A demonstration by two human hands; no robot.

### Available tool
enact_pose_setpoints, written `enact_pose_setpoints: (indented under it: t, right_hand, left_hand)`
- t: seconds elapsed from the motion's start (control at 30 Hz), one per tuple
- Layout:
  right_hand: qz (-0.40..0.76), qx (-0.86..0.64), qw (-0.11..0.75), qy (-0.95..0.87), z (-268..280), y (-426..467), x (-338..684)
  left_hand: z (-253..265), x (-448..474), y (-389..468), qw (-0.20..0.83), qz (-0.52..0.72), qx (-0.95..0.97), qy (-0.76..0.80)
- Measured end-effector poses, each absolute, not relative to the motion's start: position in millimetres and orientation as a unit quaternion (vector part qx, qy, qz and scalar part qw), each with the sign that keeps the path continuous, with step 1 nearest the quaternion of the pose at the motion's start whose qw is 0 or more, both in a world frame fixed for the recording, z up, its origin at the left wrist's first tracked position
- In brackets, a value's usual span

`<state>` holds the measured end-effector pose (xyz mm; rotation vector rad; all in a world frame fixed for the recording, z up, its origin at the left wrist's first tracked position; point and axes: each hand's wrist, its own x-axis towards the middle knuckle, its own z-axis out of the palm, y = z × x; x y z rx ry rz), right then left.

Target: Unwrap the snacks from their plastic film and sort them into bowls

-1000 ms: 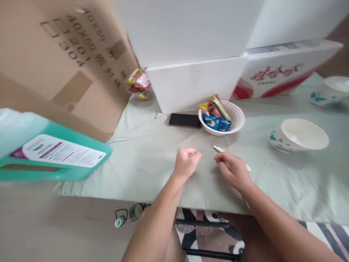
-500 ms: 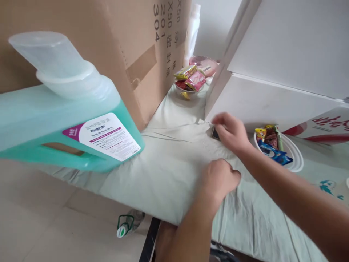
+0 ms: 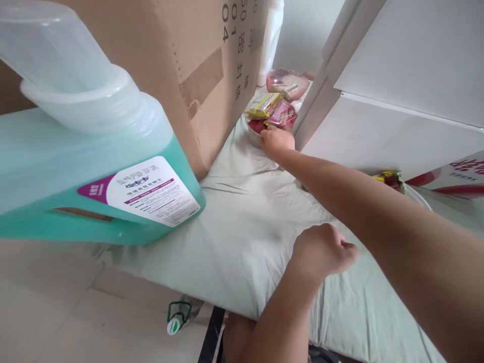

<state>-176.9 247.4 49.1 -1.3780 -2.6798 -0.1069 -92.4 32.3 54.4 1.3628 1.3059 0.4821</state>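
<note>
My right hand (image 3: 278, 142) reaches to the back of the cloth-covered table, fingers curled at the near rim of a small bowl (image 3: 253, 136). Whether they pinch the rim or something in it is hidden. In this bowl lie a yellow packet (image 3: 264, 105), a pink packet (image 3: 283, 115) and some red wrappers (image 3: 257, 126). My left hand (image 3: 323, 250) is closed in a fist low over the pale green cloth (image 3: 242, 227). Anything inside that fist is out of sight.
On the left stand a big jug of green liquid (image 3: 177, 156) and a cardboard box (image 3: 204, 126). A white cabinet (image 3: 378, 131) rises on the right. Beside it, my right forearm partly covers a white bowl (image 3: 419, 198) of snacks. Behind are a pink bowl (image 3: 289, 83) and a white bottle (image 3: 271, 45).
My right hand has moved away from the dark flat object near the cabinet, back and left to the small bowl. My left fist has shifted slightly right. The view has tilted a little.
</note>
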Motion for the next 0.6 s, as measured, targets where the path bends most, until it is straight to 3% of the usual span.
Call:
enact_pose_setpoints:
  t: [0.23,0.33,0.4,0.47,0.6]
  right_hand:
    - [-0.051,-0.319,-0.009,-0.946,65,181,-117]
    - [-0.014,-0.301,0.021,-0.953,80,146,-90]
    - [0.069,-0.304,0.085,-0.946,91,129,-76]
    - [0.223,-0.315,0.159,-0.909,99,119,-66]
    - [0.523,-0.379,0.298,-0.703,95,115,-50]
  left_hand:
    - [61,-90,30,0.527,0.172,0.611,0.565]
    - [66,-82,34,0.520,0.145,0.645,0.540]
    - [67,-75,35,0.507,0.111,0.666,0.535]
    - [66,-66,34,0.488,0.072,0.693,0.525]
    - [56,-46,32,0.472,0.042,0.731,0.492]
